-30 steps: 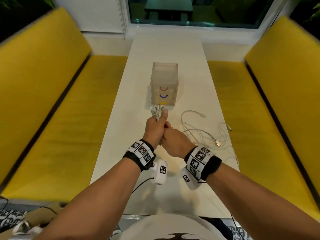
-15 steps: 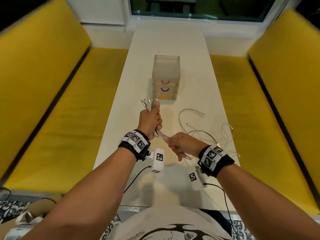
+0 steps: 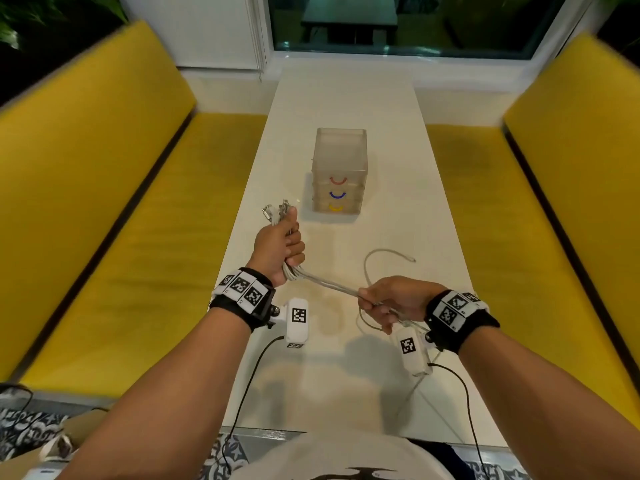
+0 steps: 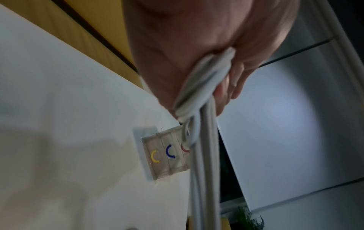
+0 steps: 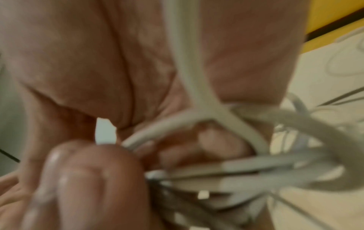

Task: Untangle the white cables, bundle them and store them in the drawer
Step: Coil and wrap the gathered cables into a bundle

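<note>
White cables [image 3: 325,281] run taut between the two hands above the tabletop [image 3: 346,109] — gathered into one thick bunch, their plug ends [image 3: 275,212] fanning out past the thumb of the left hand [image 3: 280,249]. That hand is fisted tightly round the bunch, held upright near the left edge of the tabletop; in the left wrist view the strands [image 4: 202,87] pass out from under the curled fingers and hang down in parallel. The right hand [image 3: 393,299] sits lower and to the right, fingers curled round the same strands, with loose lengths trailing out behind it. The right wrist view is blurred, but the fingers [image 5: 84,179] seem to pinch several cables [image 5: 246,168] where they cross and loop. One free loop [image 3: 381,261] of cable arcs over the tabletop just beyond the right hand, its end lying on the surface.

Farther up the tabletop stands a translucent drawer unit [image 3: 339,168] — three drawers stacked, with red, blue and yellow curved handles, all closed. Yellow cushioned benches [image 3: 121,209] flank the tabletop on both sides, and a window [image 3: 398,22] lies at its far end.
</note>
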